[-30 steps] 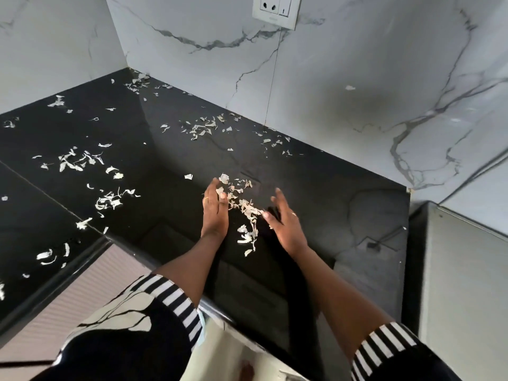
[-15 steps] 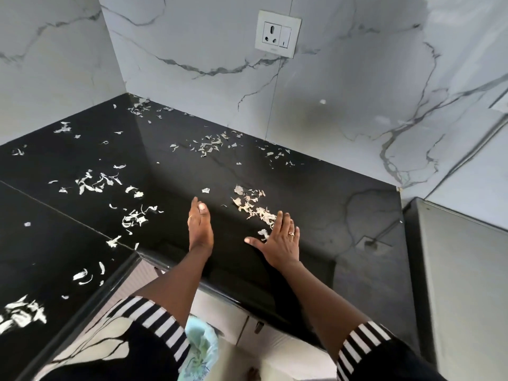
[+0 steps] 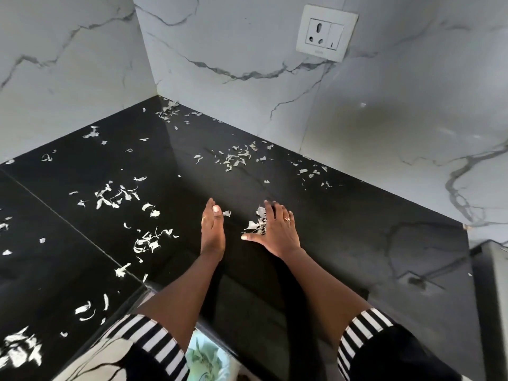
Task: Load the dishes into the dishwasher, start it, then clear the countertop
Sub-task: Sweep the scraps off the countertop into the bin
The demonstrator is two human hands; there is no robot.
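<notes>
Pale vegetable peel scraps lie scattered over the black polished countertop [image 3: 343, 232]. My left hand [image 3: 212, 232] stands on its edge on the counter, fingers straight, with one loose scrap [image 3: 227, 213] beside its fingertips. My right hand [image 3: 277, 229] lies palm down with fingers spread, pressing on a small heap of scraps [image 3: 257, 224] that sits between the two hands. More scraps lie in clusters to the left [image 3: 115, 196], near the counter seam [image 3: 148, 243] and along the back wall [image 3: 236, 158].
White marble walls meet in a corner behind the counter, with a wall socket [image 3: 325, 33] high on the right. A grey appliance [image 3: 492, 292] stands past the counter's right end. A light green bag [image 3: 204, 356] shows below the front edge, between my arms.
Both hands slid farther from me across the counter. The right hand, earlier on edge, now lies flat over the scrap heap, and the camera has tilted up.
</notes>
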